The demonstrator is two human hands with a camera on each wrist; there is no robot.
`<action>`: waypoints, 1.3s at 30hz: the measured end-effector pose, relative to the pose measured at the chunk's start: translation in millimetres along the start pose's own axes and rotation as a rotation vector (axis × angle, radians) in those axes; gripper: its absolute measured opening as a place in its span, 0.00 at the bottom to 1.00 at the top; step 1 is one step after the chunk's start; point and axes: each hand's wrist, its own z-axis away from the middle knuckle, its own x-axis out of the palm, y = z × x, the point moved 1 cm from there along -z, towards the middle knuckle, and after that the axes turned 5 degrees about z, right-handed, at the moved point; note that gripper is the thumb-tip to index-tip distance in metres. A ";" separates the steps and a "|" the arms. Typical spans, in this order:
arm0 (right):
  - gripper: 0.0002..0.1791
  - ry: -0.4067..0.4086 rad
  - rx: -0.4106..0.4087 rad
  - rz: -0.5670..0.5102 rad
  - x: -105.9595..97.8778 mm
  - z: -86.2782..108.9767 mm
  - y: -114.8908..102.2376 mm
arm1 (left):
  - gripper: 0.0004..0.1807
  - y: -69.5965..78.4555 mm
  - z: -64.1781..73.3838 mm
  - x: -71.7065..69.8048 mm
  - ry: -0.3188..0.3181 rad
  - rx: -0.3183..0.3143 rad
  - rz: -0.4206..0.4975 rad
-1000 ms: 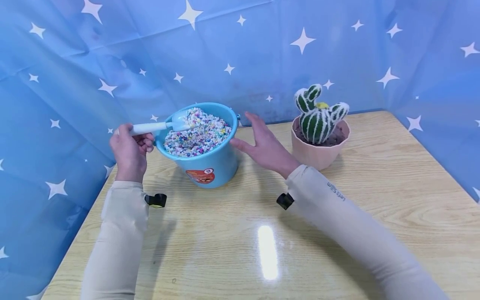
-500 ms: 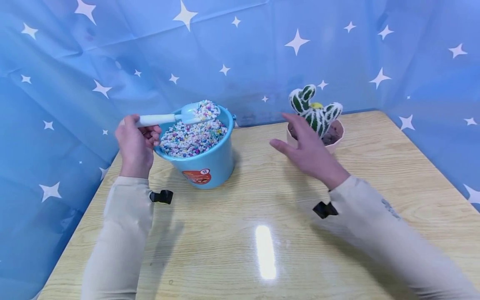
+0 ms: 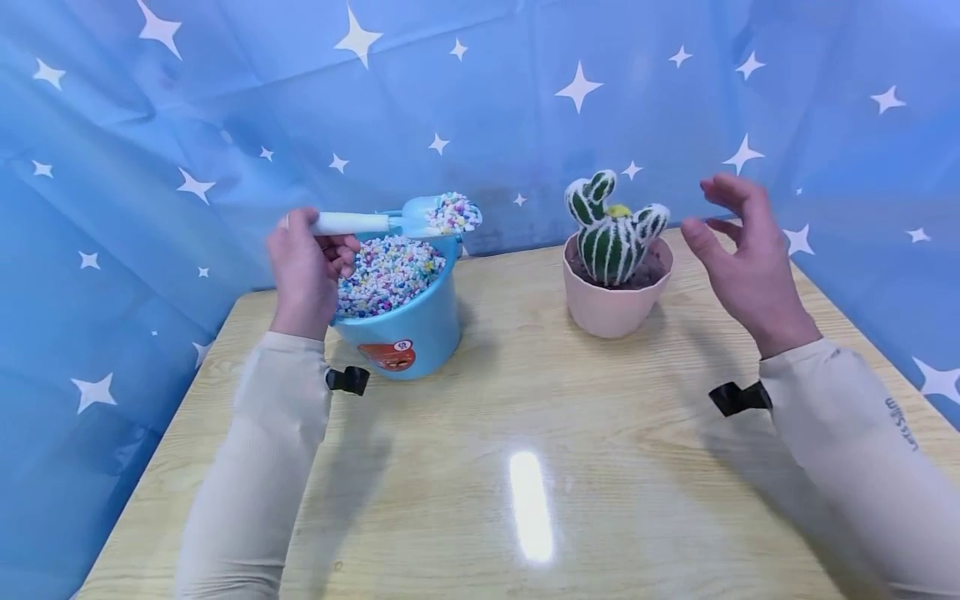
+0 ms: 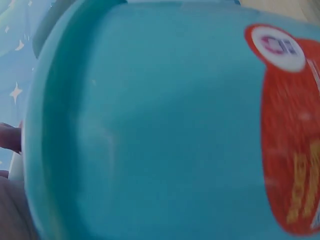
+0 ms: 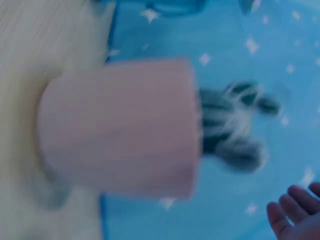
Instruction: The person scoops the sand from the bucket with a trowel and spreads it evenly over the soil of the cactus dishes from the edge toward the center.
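My left hand (image 3: 307, 271) grips the white handle of a small toy shovel (image 3: 416, 218), its light blue blade loaded with tiny multicoloured beads (image 3: 454, 213). The shovel is held level above the blue bucket (image 3: 420, 325), which is well filled with the same beads. That bucket's side with its red label fills most of the left wrist view. To the right of the potted cactus (image 3: 611, 250), my right hand (image 3: 753, 267) is raised with fingers loosely bent and nothing in them. In the right wrist view the pink pot (image 5: 120, 130) appears sideways, apart from the fingers.
Everything stands on a light wooden table (image 3: 450, 467). A blue curtain (image 3: 495, 108) with white stars hangs close behind and along both sides. The bucket is at the table's back left, the cactus to its right.
My right hand has moved from beside the bucket, past the cactus, to its right. My left hand has lifted the shovel out of the beads with a load and shifted rightward.
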 end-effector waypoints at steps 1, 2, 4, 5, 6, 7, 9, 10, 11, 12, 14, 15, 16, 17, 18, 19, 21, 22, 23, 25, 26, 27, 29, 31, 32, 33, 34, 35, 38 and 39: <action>0.34 -0.030 0.041 0.000 -2.3 0.1 9.2 | 0.16 -1.6 -0.1 2.2 -0.006 -0.005 0.000; 0.36 -0.072 0.089 0.008 -3.7 0.1 18.3 | 0.17 -3.0 0.1 4.2 -0.014 -0.009 0.001; 0.43 -0.189 0.184 0.035 -4.2 0.1 35.7 | 0.17 -5.4 1.1 8.0 -0.029 -0.015 0.004; 0.46 -0.252 0.228 0.046 -3.8 0.2 43.2 | 0.17 -6.4 1.8 9.8 -0.037 -0.017 0.004; 0.48 -0.313 0.263 0.055 -3.2 0.2 49.6 | 0.18 -7.2 2.5 11.9 -0.046 -0.021 0.004; 0.50 -0.364 0.287 0.061 -2.5 0.0 55.0 | 0.18 -7.9 3.2 14.2 -0.052 -0.026 0.004; 0.52 -0.424 0.309 0.060 -1.4 -0.5 61.6 | 0.18 -9.2 4.5 19.4 -0.070 -0.033 0.011; 0.52 -0.440 0.314 0.050 0.2 -1.0 63.9 | 0.18 -9.9 5.1 20.9 -0.074 -0.038 0.013; 0.53 -0.448 0.316 0.036 1.5 -1.5 65.1 | 0.18 -10.7 5.4 22.6 -0.075 -0.042 0.014; 0.53 -0.450 0.313 0.026 2.6 -2.2 65.8 | 0.17 -11.4 5.6 24.2 -0.077 -0.043 0.017; 0.53 -0.447 0.304 0.009 4.3 -3.5 65.6 | 0.17 -12.8 5.9 27.4 -0.077 -0.044 0.023; 0.53 -0.444 0.298 0.004 5.1 -4.3 65.4 | 0.17 -13.6 6.0 28.9 -0.075 -0.043 0.022; 0.53 -0.443 0.290 -0.004 6.0 -5.1 65.3 | 0.16 -14.4 6.2 30.3 -0.074 -0.042 0.020; 0.53 -0.442 0.283 -0.010 6.6 -5.7 64.9 | 0.16 -15.4 6.4 31.6 -0.073 -0.042 0.018; 0.53 -0.442 0.277 -0.016 7.3 -6.3 64.7 | 0.15 -16.3 6.7 33.0 -0.075 -0.042 0.017; 0.53 -0.440 0.268 -0.019 7.9 -6.6 64.4 | 0.15 -17.3 7.1 34.3 -0.076 -0.044 0.014; 0.52 -0.439 0.254 -0.032 9.2 -7.0 64.8 | 0.14 -19.1 8.1 37.0 -0.084 -0.046 0.008; 0.52 -0.440 0.248 -0.037 9.8 -6.9 65.2 | 0.14 -19.9 8.6 38.3 -0.087 -0.049 0.007; 0.52 -0.442 0.247 -0.038 10.1 -6.5 65.2 | 0.14 -20.7 8.9 39.6 -0.090 -0.050 0.004; 0.52 -0.450 0.249 -0.036 10.4 -5.1 66.1 | 0.14 -22.7 9.5 42.7 -0.096 -0.053 0.002; 0.52 -0.455 0.257 -0.035 10.2 -4.2 67.0 | 0.14 -24.0 9.7 44.4 -0.101 -0.056 0.002; 0.53 -0.460 0.267 -0.027 9.9 -2.9 67.4 | 0.14 -25.2 10.1 46.0 -0.104 -0.060 -0.001; 0.55 -0.467 0.286 -0.011 9.3 -1.1 68.1 | 0.13 -27.6 10.7 49.3 -0.112 -0.070 -0.001; 0.56 -0.467 0.300 -0.004 9.3 0.2 68.6 | 0.13 -29.8 11.0 52.4 -0.127 -0.083 0.006; 0.56 -0.465 0.301 -0.001 9.4 0.6 68.6 | 0.13 -30.5 11.1 53.9 -0.132 -0.090 0.008; 0.56 -0.463 0.298 0.002 9.5 1.3 68.0 | 0.13 -31.0 11.1 55.4 -0.137 -0.097 0.010; 0.56 -0.460 0.292 0.001 10.0 1.6 67.1 | 0.13 -31.4 11.1 56.9 -0.139 -0.107 0.012; 0.55 -0.455 0.280 -0.001 10.4 2.2 65.9 | 0.14 -31.8 11.0 58.2 -0.141 -0.117 0.013; 0.53 -0.440 0.248 -0.004 12.3 4.3 63.2 | 0.14 -33.6 10.7 61.2 -0.145 -0.137 0.002; 0.52 -0.438 0.238 -0.005 13.4 4.9 62.7 | 0.14 -34.7 10.6 61.9 -0.145 -0.144 -0.003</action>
